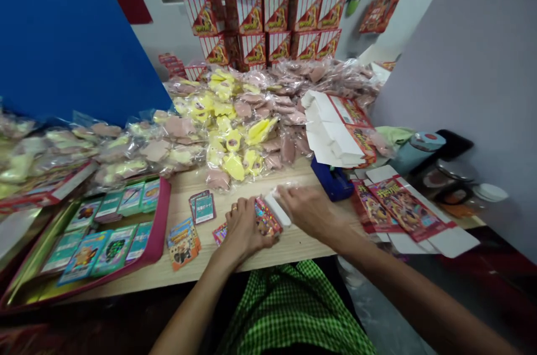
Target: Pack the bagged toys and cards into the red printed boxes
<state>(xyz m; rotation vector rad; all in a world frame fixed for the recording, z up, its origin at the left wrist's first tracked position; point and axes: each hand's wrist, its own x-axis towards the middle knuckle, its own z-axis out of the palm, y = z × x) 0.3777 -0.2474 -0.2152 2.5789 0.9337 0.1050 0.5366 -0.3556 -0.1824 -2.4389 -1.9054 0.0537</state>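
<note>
Yellow lettering on the stacked red boxes point(268, 3) at 12 o'clock is too blurred to read. A red-rimmed tray point(163, 215) at 9 o'clock holds teal card packs point(109, 232). At the table point(293, 244) edge, the left hand point(243, 229) curls its fingers onto a colourful packet point(268, 219). At its 3 o'clock, the right hand point(308, 209) pinches a white strip point(277, 211) touching it.

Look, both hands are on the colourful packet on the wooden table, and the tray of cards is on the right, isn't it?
Not quite. The head view shows the tray of cards on the left, not the right. The rest holds: the left hand and the right hand are both on the colourful packet on the wooden table.
</note>
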